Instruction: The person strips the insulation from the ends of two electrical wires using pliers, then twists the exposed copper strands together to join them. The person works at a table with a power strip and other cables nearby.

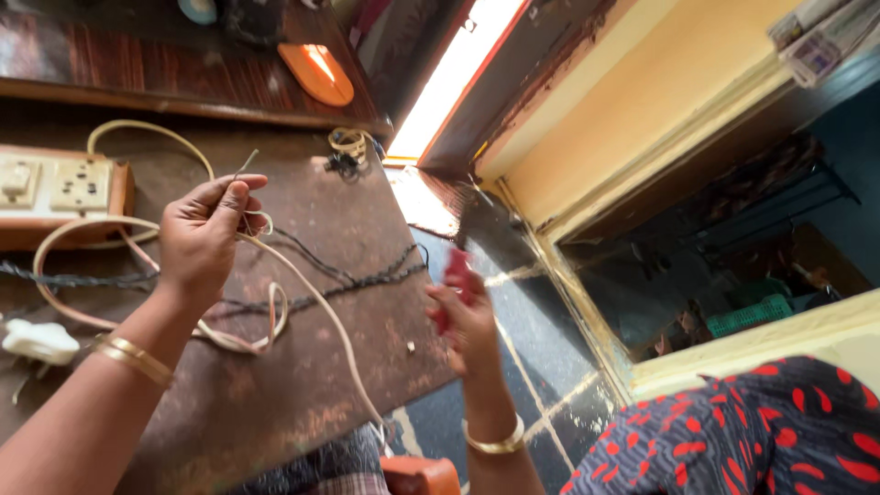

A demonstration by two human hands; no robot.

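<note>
Two hands: left (203, 236) pinches cream cable (312, 298), right (467, 321) grips red tool (456, 275).

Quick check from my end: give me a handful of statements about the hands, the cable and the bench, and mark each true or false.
1. The left hand pinches a cream cable near its bare wire end. True.
2. The right hand is empty. False: it grips a red-handled tool, blurred in the head view.
3. A socket box sits on the brown bench, to the left of the left hand. True.
4. The white plug is pushed into the socket box. False: it lies loose on the bench, apart from the box.
5. A dark twisted wire lies across the bench. True.
6. Both wrists are bare. False: each wears a gold bangle.
</note>
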